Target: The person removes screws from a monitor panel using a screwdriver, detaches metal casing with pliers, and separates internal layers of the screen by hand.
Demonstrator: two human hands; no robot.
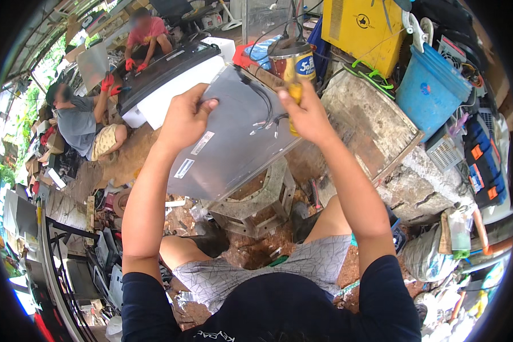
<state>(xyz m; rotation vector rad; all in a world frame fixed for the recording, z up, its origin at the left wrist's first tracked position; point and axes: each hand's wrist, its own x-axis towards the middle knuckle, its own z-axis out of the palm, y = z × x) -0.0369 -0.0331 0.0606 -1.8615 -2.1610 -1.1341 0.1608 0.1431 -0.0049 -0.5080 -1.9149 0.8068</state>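
Observation:
A flat grey metal panel (228, 148) with white labels lies tilted over a hexagonal concrete block (259, 196) in front of me. My left hand (185, 114) grips its left edge, thumb on the upper face. Black cables (261, 97) with loose ends lie across the panel's far right part. At the right edge, my right hand (308, 114) is closed around a yellow-handled tool (294, 94); the tool's working end cannot be made out. Just beyond that hand stands a round metal can (290, 57) with a blue and yellow label.
Beyond the panel lie a white sheet (176, 94) and a large black frame (165, 71). Two people (145, 37) in red gloves sit at the far left. To the right are a worn wooden board (370, 119), a blue bucket (430, 80) and a yellow machine casing (362, 31).

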